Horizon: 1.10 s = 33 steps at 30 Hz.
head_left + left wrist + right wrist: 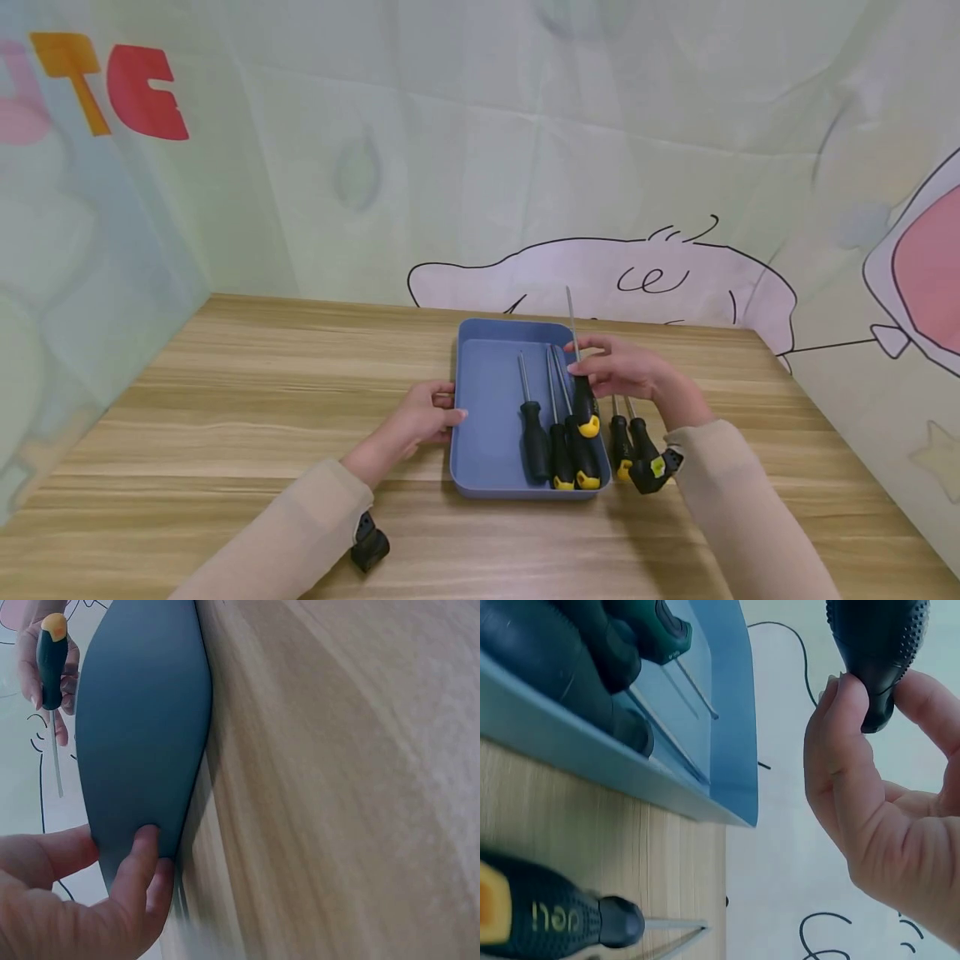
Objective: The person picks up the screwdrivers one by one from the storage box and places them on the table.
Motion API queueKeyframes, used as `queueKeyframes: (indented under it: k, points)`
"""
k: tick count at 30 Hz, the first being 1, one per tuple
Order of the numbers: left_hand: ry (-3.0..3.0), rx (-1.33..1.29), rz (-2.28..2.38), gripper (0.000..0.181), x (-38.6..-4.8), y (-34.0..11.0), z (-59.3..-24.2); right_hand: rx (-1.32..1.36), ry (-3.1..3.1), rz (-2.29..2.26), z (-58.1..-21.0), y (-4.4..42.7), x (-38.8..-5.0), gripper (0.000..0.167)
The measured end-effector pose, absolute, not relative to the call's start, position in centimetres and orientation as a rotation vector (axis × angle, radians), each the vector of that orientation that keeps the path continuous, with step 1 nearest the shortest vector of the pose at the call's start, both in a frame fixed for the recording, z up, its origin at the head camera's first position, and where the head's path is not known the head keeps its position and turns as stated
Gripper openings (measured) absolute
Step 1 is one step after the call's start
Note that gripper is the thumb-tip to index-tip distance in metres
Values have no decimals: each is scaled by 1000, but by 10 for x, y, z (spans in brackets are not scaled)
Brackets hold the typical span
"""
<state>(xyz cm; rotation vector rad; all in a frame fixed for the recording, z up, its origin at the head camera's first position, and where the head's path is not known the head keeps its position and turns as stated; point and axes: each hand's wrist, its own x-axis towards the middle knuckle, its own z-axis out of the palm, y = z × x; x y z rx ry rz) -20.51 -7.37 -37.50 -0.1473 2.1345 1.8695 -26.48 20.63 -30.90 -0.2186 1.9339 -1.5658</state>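
In the head view, a blue tray (487, 387) sits on a wood-grain counter (262, 400). The left grip (427, 414) is closed on the tray's left wall, thumb over the rim and fingers outside. The right grip (626, 367) pinches a raised screwdriver (583, 398) at the tray's right side, its shaft pointing away from the person, its yellow-ended handle towards them. Inside the tray lie 3 dark-handled screwdrivers (535, 442), 2 of them with yellow ends; 2 loose screwdrivers (619, 437) rest on the counter just beside the right wall. In the left wrist view, the left grip's fingertips press the tray's outer wall, and the raised screwdriver shows in the other hand beyond. In the right wrist view, the right grip's thumb and fingers close on the narrow neck of the raised screwdriver's handle; its shaft is hidden. A handle lettered "deli" lies on the counter outside the tray.
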Motion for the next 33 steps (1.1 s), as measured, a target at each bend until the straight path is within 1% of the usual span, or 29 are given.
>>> queueKeyframes:
  k: [11,23,25,33]
  points:
    - [2126,-165,1878,51,-207,-73,-376,-212,1930,-1564,-307,223,-263,35]
    - [2117,-155,1889,50,-205,-73,-376,-180,2035,-1507,-305,239,-258,40]
    - [2115,-155,1893,50,-206,-73,-376,-175,2052,-1497,-304,241,-257,43]
    - [2122,-151,1893,50,-206,-73,-376,-167,2094,-1476,-305,252,-256,35]
